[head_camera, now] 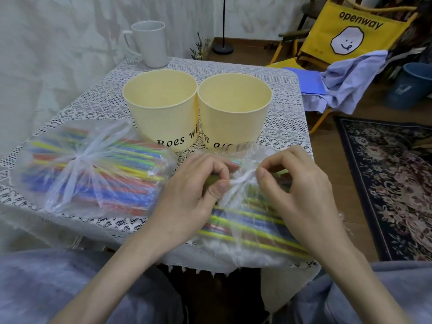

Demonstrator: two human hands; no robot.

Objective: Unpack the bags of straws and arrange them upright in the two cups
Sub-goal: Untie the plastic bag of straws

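Here, both hands' fingers (pixel 225 174) pinch the bag's knot (pixel 242 179).

Pale yellow cups (pixel 161 108), multicoloured straws (pixel 112 174)

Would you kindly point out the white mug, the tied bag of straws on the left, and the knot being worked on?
white mug (pixel 153 46), head view, on its side wall.
tied bag of straws (pixel 93 169), head view, on its middle.
knot (pixel 243 178), head view, on the twisted plastic.
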